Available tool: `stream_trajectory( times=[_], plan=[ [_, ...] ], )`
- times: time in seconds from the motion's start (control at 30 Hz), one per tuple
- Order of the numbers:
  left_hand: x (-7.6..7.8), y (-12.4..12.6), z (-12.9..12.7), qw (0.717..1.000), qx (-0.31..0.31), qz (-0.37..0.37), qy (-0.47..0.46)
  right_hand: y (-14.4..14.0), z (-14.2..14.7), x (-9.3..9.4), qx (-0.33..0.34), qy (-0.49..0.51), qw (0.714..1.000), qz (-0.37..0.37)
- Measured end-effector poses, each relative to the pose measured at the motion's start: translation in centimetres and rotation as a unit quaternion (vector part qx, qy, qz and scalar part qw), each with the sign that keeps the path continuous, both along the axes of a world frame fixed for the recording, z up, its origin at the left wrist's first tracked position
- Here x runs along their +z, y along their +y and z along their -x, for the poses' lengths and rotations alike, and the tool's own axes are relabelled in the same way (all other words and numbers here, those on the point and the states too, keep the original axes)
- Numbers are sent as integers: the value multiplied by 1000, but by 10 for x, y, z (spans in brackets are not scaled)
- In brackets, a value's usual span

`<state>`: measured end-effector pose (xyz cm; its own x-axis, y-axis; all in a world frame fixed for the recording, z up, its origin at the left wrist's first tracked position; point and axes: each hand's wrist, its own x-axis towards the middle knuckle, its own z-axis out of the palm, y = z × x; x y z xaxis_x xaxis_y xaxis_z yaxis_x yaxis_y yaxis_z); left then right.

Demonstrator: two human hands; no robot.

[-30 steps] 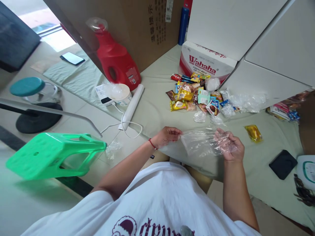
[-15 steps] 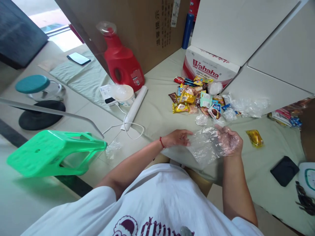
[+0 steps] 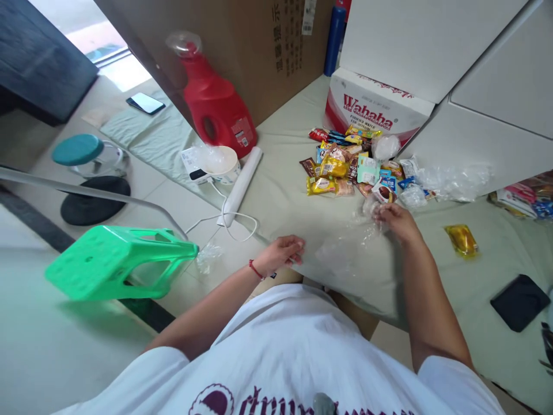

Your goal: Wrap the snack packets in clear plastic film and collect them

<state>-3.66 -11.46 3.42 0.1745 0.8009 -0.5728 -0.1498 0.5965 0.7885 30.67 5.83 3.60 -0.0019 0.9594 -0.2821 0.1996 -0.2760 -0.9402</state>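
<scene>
A thin clear plastic bag (image 3: 339,253) hangs crumpled and partly blurred over the green sheet. My right hand (image 3: 398,222) pinches its upper right corner, just in front of a pile of wrapped snacks (image 3: 334,167). My left hand (image 3: 283,255), with a red bracelet at the wrist, is to the left of the bag and apart from its visible part. Its fingers are curled in and pressed together; whether anything is between them does not show. Small balls of crumpled clear plastic (image 3: 386,147) lie among the snacks.
A Wahaha carton (image 3: 367,115) stands behind the snacks. On the left are a red detergent bottle (image 3: 220,109), a white paper tub (image 3: 228,167), a white roll (image 3: 244,187) and a tipped green stool (image 3: 99,265). A yellow packet (image 3: 461,240) and a dark pouch (image 3: 519,302) lie rightward.
My left hand has drawn away leftward from the bag and curled its fingers. My right hand has moved forward to the snack pile's edge with the bag, which has bunched and sagged.
</scene>
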Motion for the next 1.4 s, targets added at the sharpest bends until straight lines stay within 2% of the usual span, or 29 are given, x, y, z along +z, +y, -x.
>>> stream_trajectory(
  times=[0.07,0.13,0.2,0.23,0.3,0.37,0.43,0.63,0.77,0.83,0.93,1.03,1.13,1.23,1.3,1.33,1.4],
  plan=[
    [-2,4,-7,1000,18,12,21,-6,-2,12,-12,-126,987,-98],
    [-4,7,-14,1000,10,15,25,-28,0,30,-27,-241,948,-206],
    [-5,8,-20,1000,10,20,16,-62,10,45,-50,-296,910,-287],
    [-5,9,-22,1000,11,22,10,-82,19,50,-49,-296,906,-299],
    [-6,9,-26,1000,9,20,-6,-120,41,51,-7,-245,935,-258],
    [-7,8,-29,1000,-2,16,-24,-149,66,43,64,-186,960,-199],
    [-8,8,-31,999,-7,19,-36,-165,88,29,122,-166,962,-177],
    [-10,3,-31,999,0,23,-23,-157,121,-15,192,-235,936,-176],
    [-6,0,-37,998,49,32,-10,-150,123,-28,213,-188,944,-166],
    [-5,0,-42,998,60,34,-12,-151,120,-29,204,-140,955,-165],
    [-6,1,-49,998,29,49,-9,-156,116,-25,185,-102,964,-161],
    [-9,3,-53,998,23,51,-9,-160,112,-22,152,-63,979,-122],
    [-10,4,-50,997,45,53,-20,-165,107,-17,44,42,997,-39],
    [-9,3,-43,995,77,59,-16,-174,90,-12,-103,136,985,2],
    [-8,1,-37,994,92,59,-4,-187,70,-11,-165,142,976,17],
    [-8,-1,-34,994,95,57,3,-195,57,-11,-175,126,976,33],
    [-7,-7,-30,995,85,50,20,-212,28,-11,-142,52,986,72]
  ],
)
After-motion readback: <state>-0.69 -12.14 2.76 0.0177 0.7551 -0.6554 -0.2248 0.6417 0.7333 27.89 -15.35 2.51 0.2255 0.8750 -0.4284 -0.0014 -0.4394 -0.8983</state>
